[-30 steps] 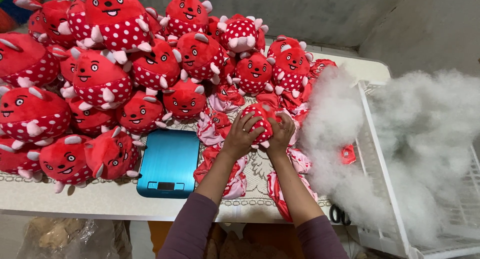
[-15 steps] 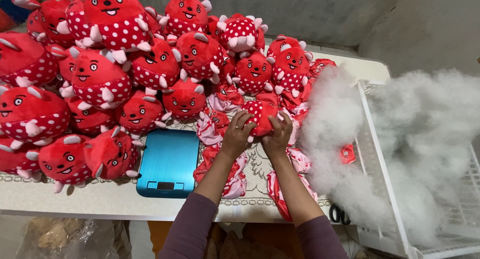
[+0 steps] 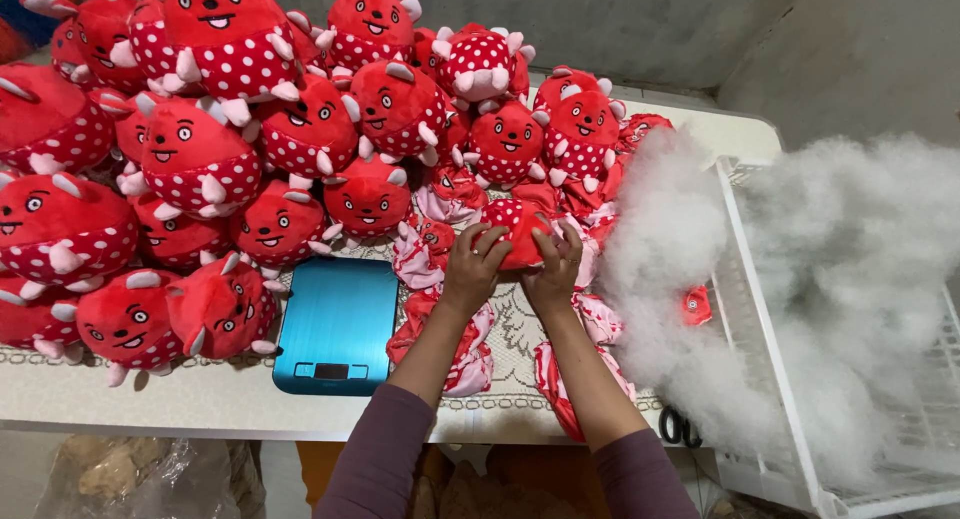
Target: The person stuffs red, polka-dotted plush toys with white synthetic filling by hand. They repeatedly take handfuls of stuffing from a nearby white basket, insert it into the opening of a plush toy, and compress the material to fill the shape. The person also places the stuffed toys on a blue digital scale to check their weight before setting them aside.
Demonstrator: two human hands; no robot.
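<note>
Both my hands grip one red plush toy (image 3: 517, 232) with white dots, held just above the table's middle. My left hand (image 3: 472, 268) squeezes its left side and my right hand (image 3: 553, 269) presses its right side. Flat unstuffed red and pink toy skins (image 3: 452, 334) lie under and around my forearms. White fluffy stuffing (image 3: 668, 279) is heaped directly to the right of my hands.
A big pile of stuffed red dotted plush toys (image 3: 200, 159) covers the left and back of the table. A blue flat scale (image 3: 336, 324) lies left of my arms. A white wire basket (image 3: 760, 309) full of stuffing stands at the right. Black scissors handles (image 3: 680, 426) lie by the front edge.
My hands have kept squeezing the same toy, shifting it slightly toward me and reshaping it. Nothing else has moved.
</note>
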